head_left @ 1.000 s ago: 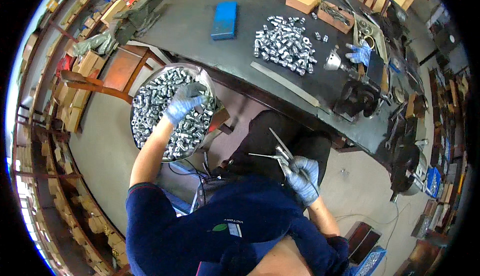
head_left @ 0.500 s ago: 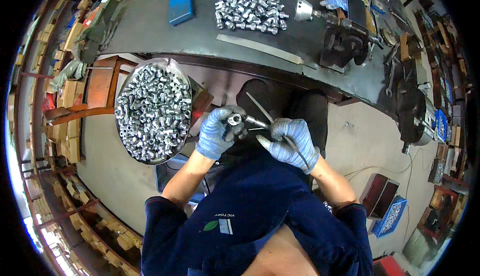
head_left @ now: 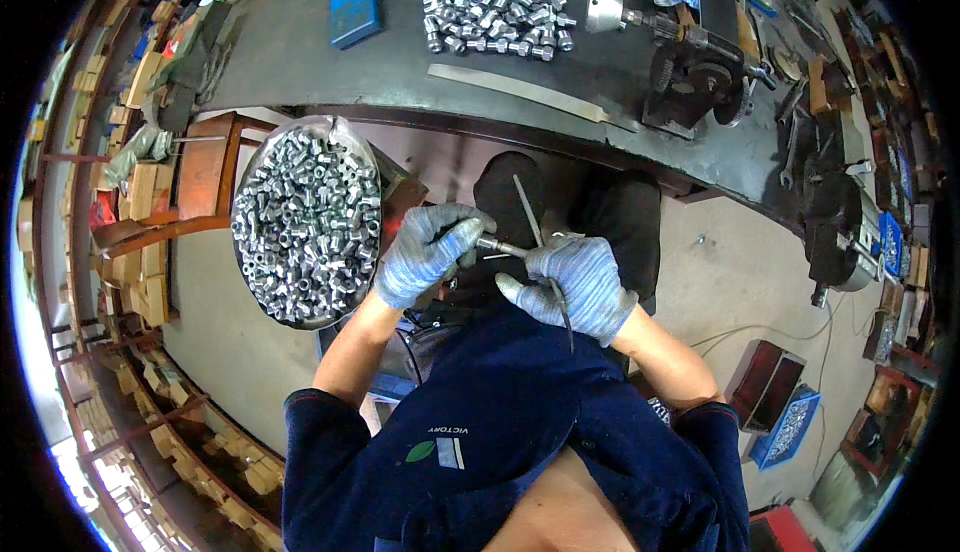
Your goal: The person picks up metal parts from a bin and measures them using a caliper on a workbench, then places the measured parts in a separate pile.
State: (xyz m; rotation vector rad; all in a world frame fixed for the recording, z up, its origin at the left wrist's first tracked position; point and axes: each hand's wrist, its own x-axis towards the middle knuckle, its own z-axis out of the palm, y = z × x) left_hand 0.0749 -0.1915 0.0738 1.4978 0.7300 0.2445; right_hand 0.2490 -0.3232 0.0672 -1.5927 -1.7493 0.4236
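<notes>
Both hands wear blue-and-grey knit gloves and meet above my lap. My left hand (head_left: pixel 425 252) is closed, its fingers curled around a small metal fitting that they now almost wholly hide. A slim steel rod (head_left: pixel 503 247) runs from those fingers across to my right hand (head_left: pixel 580 287), which grips its other end. A long thin file (head_left: pixel 527 207) also passes through the right hand, slanting out above and below it. The right thumb is stretched toward the left hand. Whether the rod's tip sits inside the fitting, I cannot tell.
A round pan (head_left: pixel 350 142) heaped with metal fittings stands left. On the bench ahead are more fittings (head_left: pixel 495 12), a blue box (head_left: pixel 355 2), a flat file (head_left: pixel 515 90) and a chuck device (head_left: pixel 605 7). A blue bin (head_left: pixel 785 430) sits on the floor at right.
My left hand has turned over the fitting, whose open end was showing and is now covered. The hands have drawn slightly closer to me, and the thin file stands steeper.
</notes>
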